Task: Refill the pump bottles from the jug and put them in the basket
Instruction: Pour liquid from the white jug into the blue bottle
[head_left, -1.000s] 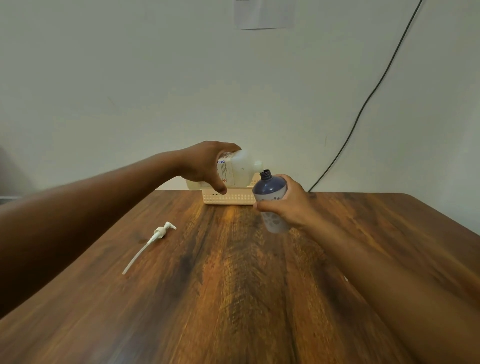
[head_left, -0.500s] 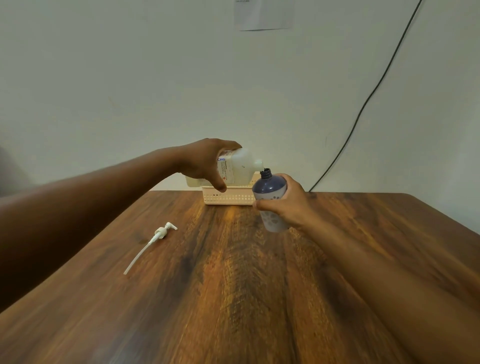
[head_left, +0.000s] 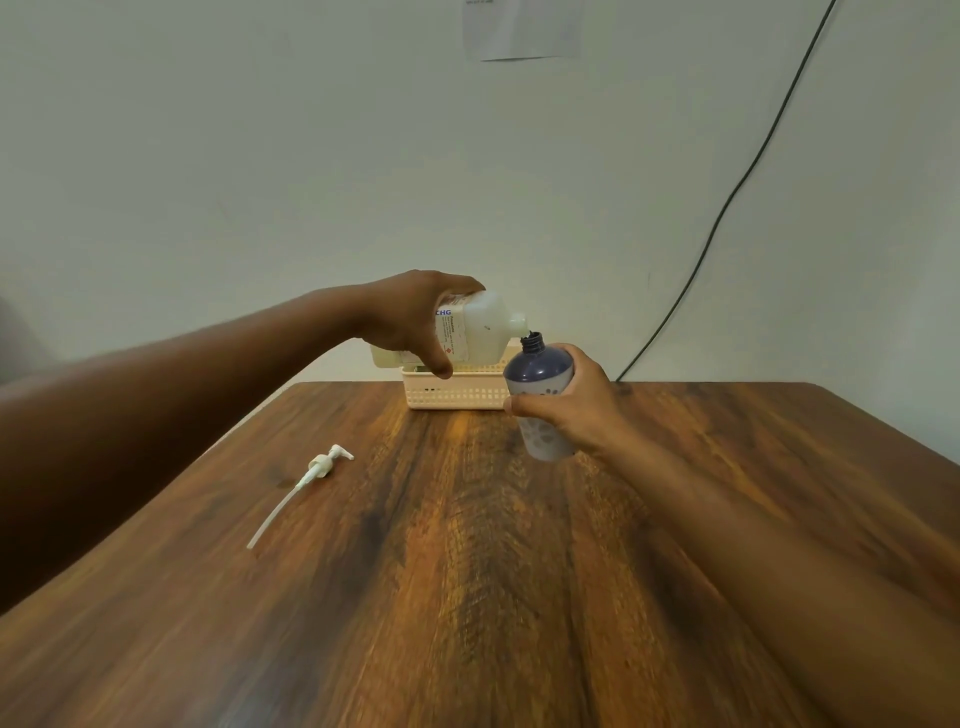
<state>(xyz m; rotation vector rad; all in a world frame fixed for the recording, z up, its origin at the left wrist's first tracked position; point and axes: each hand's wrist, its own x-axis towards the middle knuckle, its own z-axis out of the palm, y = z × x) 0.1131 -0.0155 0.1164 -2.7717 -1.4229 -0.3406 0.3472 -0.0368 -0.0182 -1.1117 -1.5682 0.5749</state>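
Observation:
My left hand (head_left: 410, 322) grips a white translucent jug (head_left: 480, 332) that lies almost on its side in the air, its spout right at the mouth of a dark blue bottle (head_left: 537, 371). My right hand (head_left: 571, 410) holds that blue bottle slightly tilted above the table, its cap off and its neck open. A white pump head with its long tube (head_left: 306, 483) lies loose on the table at the left. Behind both hands a cream plastic basket (head_left: 452, 397) stands at the table's far edge, partly hidden by the jug.
The wooden table (head_left: 467, 571) ends just behind the basket, against a pale wall. A black cable (head_left: 727, 197) runs down the wall at the right. A sheet of paper (head_left: 519, 28) hangs on the wall at the top.
The jug has tipped a little further and its spout has come closer to the blue bottle's mouth. The bottle has risen slightly. The pump head has not moved.

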